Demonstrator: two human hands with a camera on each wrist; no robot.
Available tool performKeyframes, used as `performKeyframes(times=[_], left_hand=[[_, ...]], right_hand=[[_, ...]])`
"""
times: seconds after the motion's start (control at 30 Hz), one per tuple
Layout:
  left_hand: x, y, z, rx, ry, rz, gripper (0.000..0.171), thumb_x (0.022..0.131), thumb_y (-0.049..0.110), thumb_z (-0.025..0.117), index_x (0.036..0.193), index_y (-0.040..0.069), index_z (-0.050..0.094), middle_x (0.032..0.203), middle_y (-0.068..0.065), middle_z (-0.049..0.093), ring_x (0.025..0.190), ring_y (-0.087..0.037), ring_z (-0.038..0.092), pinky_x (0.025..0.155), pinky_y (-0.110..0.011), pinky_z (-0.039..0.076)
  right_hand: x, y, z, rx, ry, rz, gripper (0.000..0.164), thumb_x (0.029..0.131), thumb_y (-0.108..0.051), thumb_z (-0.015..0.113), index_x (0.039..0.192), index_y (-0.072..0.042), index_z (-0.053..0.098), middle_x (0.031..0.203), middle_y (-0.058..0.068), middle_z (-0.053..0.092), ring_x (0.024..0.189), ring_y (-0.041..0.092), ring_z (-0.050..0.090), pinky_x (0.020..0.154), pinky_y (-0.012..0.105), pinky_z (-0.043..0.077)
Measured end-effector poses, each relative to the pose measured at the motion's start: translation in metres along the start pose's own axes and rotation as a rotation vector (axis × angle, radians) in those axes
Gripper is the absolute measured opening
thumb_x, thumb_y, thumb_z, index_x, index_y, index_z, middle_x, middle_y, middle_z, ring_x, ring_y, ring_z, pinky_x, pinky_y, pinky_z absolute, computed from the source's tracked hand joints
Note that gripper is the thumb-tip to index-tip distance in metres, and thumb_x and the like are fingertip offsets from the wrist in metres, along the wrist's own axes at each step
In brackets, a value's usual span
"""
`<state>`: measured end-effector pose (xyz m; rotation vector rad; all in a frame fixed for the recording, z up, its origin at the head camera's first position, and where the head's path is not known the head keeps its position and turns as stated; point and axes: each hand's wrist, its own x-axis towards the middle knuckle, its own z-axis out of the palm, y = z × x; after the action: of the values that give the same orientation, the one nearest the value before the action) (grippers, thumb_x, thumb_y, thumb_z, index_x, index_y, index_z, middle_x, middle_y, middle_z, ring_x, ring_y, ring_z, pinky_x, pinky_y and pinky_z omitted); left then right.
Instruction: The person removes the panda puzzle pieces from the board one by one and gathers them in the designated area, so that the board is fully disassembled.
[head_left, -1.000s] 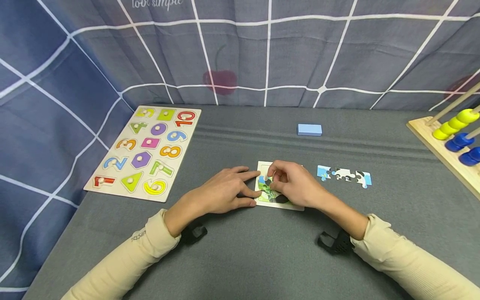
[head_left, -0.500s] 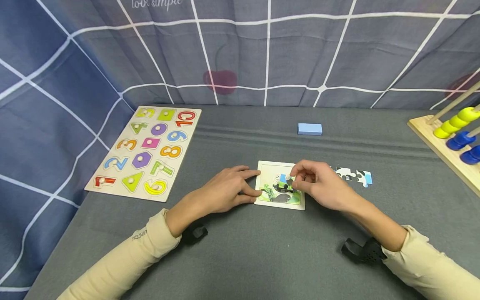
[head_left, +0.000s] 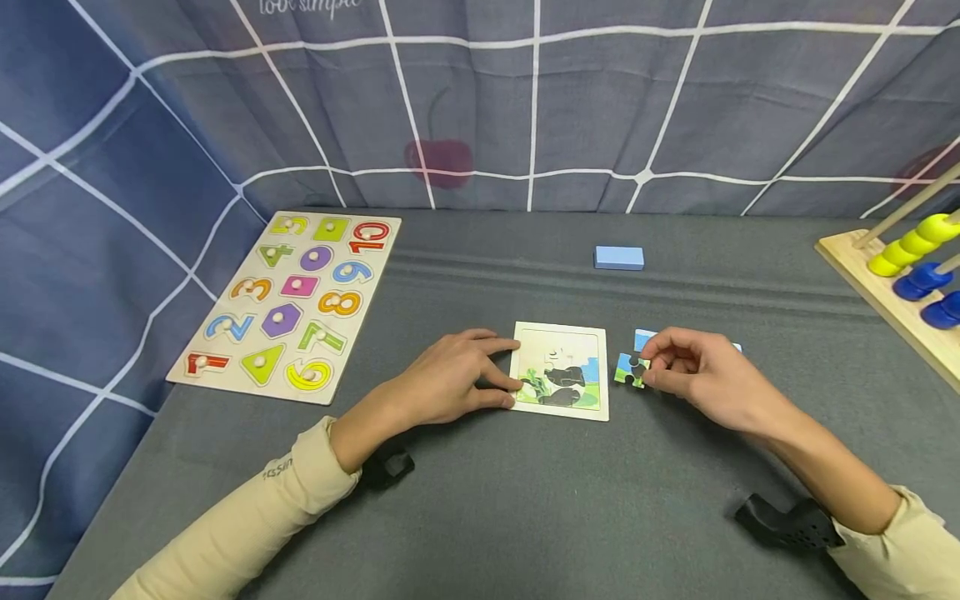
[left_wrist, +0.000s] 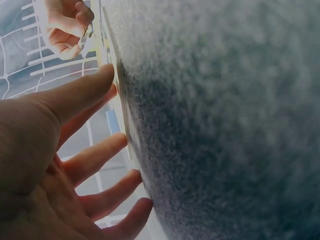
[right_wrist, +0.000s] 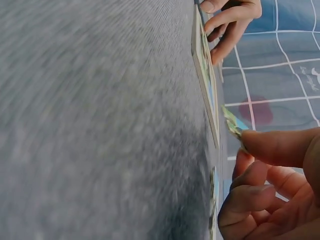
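Right hand (head_left: 712, 379) pinches a puzzle piece (head_left: 626, 369) just beyond the right edge of the puzzle tray (head_left: 558, 327). Left hand (head_left: 444, 379), fingers extended, touches its left edge. Grey tabletop (head_left: 495, 500) separates tray from blue block (head_left: 618, 258). Gridded curtain (head_left: 480, 100) borders rear and left; cropped lettering (head_left: 311, 7) includes "simple".

The head view is evenly lit, while both wrist views blur the shadowed grey tabletop (left_wrist: 225, 130).
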<state>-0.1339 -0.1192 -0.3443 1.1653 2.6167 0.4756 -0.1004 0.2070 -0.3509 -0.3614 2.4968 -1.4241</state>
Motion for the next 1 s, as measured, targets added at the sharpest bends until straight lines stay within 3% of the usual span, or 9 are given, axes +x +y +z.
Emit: performKeyframes(times=[0.33, 1.0], left_hand=[[0.002, 0.001, 0.0, 0.044, 0.025, 0.001, 0.029, 0.087, 0.033, 0.076, 0.114, 0.024, 0.077, 0.141, -0.005, 0.055, 0.131, -0.029, 0.048, 0.1, -0.052, 0.043], [0.004, 0.002, -0.002, 0.067, -0.019, -0.009, 0.032, 0.089, 0.035, 0.074, 0.12, 0.025, 0.074, 0.145, -0.006, 0.051, 0.134, -0.031, 0.044, 0.099, -0.054, 0.042]], right_hand=[[-0.004, 0.012, -0.007, -0.17, 0.013, -0.02, 0.009, 0.089, 0.0, 0.068, 0.098, -0.002, 0.065, 0.079, 0.001, 0.059, 0.06, 0.01, 0.049, 0.058, 0.024, 0.041], [-0.002, 0.015, -0.006, -0.285, 0.043, -0.047, 0.013, 0.088, 0.002, 0.068, 0.101, -0.001, 0.068, 0.078, -0.002, 0.06, 0.064, 0.006, 0.052, 0.061, 0.023, 0.041]])
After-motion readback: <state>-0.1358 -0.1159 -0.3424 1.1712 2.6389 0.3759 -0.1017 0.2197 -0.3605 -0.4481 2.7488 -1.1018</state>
